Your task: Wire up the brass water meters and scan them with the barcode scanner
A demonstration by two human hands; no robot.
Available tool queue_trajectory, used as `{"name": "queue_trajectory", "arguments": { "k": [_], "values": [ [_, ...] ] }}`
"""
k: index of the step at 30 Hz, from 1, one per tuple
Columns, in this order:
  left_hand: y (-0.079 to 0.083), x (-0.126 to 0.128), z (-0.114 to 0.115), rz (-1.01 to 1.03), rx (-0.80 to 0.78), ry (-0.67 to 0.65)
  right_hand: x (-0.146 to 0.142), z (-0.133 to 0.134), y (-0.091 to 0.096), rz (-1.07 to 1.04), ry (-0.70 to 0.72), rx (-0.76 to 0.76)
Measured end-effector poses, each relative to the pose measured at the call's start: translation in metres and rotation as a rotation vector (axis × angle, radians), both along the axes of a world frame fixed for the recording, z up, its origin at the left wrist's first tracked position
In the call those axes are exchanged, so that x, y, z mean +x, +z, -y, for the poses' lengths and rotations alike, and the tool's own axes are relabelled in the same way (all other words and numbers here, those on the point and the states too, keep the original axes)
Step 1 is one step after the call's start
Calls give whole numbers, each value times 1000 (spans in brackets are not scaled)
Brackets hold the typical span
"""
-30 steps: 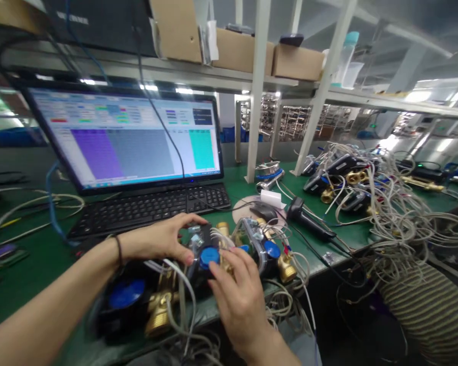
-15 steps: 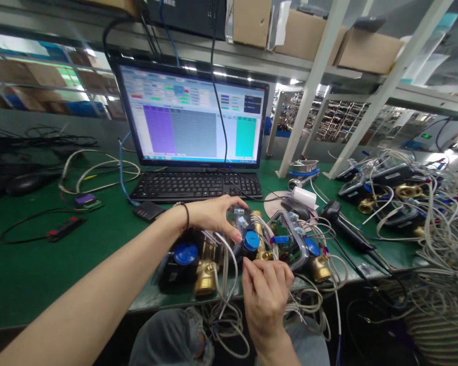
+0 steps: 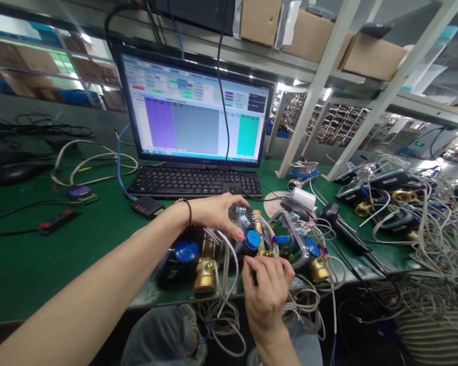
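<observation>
So the meter (image 3: 245,222) with the bright blue cap (image 3: 252,240) sits right under my left hand (image 3: 213,213), which is spread wide, thumb and fingertips gripping its sides. About 1 second ago my right hand (image 3: 269,284) was on that cap; now it's curled just below, fingertips bunched, can't tell if they've got anything. I'd read that as work shifting to the meter's near side. Cap's round, shiny plastic. Beyond my right hand: clear-lidded box (image 3: 299,241), green circuit board (image 3: 290,249) inside. Left of it: threaded brass fitting (image 3: 205,276), floppy grey cables (image 3: 224,264), smooth green surface (image 3: 26,284).
</observation>
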State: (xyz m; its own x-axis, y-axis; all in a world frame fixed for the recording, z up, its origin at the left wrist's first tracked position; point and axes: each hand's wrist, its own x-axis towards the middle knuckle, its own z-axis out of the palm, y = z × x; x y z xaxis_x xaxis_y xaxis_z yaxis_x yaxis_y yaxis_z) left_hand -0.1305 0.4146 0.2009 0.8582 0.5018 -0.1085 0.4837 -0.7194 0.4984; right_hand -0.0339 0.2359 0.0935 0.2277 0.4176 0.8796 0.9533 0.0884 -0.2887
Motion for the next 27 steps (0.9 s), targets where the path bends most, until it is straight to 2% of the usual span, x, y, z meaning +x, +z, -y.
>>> {"name": "queue_trajectory", "arguments": {
  "k": [10,27],
  "values": [
    [0,0,1,13,-4,-1,-2,3,-5,-27,54,-24],
    [3,-1,6,-12,37,13,-5,8,-1,26,-60,15]
  ]
}}
